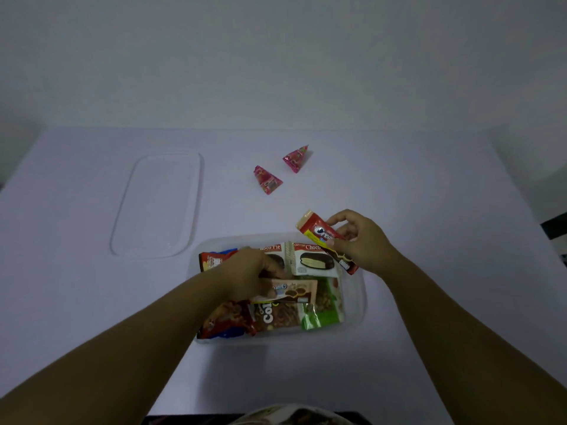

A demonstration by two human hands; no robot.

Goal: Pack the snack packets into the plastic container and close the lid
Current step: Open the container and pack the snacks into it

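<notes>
Upper left: clear lid [156,204] lies flat on the table [429,185].
Centre top: two pink pyramid packets [267,180], loose.
Container [357,297]: lower centre, packets filling it.
My left hand [245,271]: fingers curled on a tan packet [294,291] inside.
My right hand [362,240]: grasping a red biscuit packet [322,237] above the container's right rim.

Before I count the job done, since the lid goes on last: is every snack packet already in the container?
No: two pink packets lie on the table beyond the container.
</notes>
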